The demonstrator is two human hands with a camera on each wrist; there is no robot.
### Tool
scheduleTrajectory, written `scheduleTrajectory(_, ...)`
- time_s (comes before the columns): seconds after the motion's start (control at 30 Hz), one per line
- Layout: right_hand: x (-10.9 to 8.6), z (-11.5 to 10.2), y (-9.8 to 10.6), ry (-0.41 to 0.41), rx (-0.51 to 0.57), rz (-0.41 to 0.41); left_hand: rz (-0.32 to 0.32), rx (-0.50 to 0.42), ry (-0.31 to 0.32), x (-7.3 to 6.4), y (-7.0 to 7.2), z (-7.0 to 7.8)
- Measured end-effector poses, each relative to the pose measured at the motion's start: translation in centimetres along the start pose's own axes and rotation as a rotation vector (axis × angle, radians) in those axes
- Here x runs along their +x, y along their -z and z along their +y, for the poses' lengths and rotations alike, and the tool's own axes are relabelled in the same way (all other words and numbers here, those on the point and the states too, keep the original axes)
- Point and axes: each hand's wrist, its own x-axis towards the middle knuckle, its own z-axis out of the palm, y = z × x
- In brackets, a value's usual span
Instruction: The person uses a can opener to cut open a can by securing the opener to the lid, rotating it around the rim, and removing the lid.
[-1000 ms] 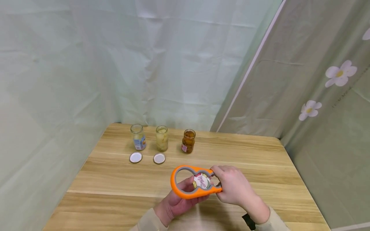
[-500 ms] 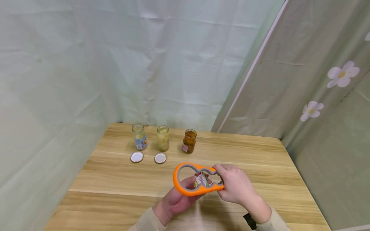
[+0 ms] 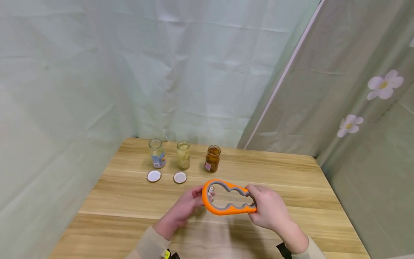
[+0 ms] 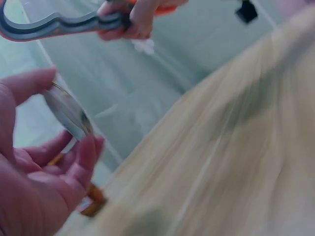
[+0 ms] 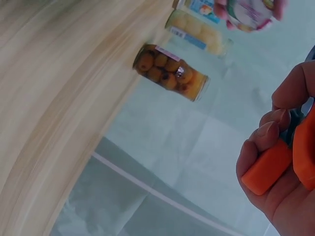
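My left hand [image 3: 184, 207] pinches a round jar lid [image 4: 68, 112] by its edge between thumb and fingers. In the right wrist view the printed top of the lid shows white with pink and green. My right hand [image 3: 270, 205] grips the handle ends of an orange jar opener [image 3: 223, 212] with a grey scalloped inner edge. The opener's wide looped end overlaps my left fingertips in the head view, and its opening frames part of the lid. Behind both hands stands an uncapped jar of brown round fruit [image 3: 212, 162].
Left of the brown jar stand an uncapped jar with pale contents [image 3: 183, 158] and another open jar with a blue label [image 3: 157, 158]. Two lids lie white side up before them, a left lid [image 3: 153, 176] and a right lid [image 3: 180, 177]. Curtains [image 3: 194, 72] hang behind the wooden table [image 3: 113, 216].
The lid has come out of the jar opener's grey notches, and my left hand has carried it left and slightly forward. The opener has shifted a little right in my right hand.
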Motion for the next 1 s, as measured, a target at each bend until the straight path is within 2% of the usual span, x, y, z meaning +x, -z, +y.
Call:
scheduleTrajectory(0.1, -0.3, 0.3, 0.0, -0.006, -0.003, 0.000, 0.086, 0.219, -0.011, 0.3, 0.7, 0.4)
scheduleTrajectory(0.27, -0.8, 0.6, 0.0, -0.013, 0.008, -0.005, 0.160, 0.433, -0.032, 0.8, 1.5, 0.3)
scheduleTrajectory(0.53, -0.9, 0.8, 0.2, -0.027, -0.023, 0.000, 0.266, 0.966, -0.234, 2.8, 2.7, -0.4)
scheduleTrajectory(0.63, -1.0, 0.8, 0.2, -0.032, -0.020, -0.003, 0.278, 1.041, -0.255, 3.6, 3.1, -0.5)
scheduleTrajectory(0.73, -1.2, 0.8, 0.2, -0.044, -0.008, -0.012, 0.273, 1.070, -0.239, 4.2, 3.3, -0.6)
scheduleTrajectory(1.0, -1.5, 1.0, 0.0, -0.073, -0.015, -0.039, 0.190, 1.184, -0.201, 6.6, 2.4, -0.9)
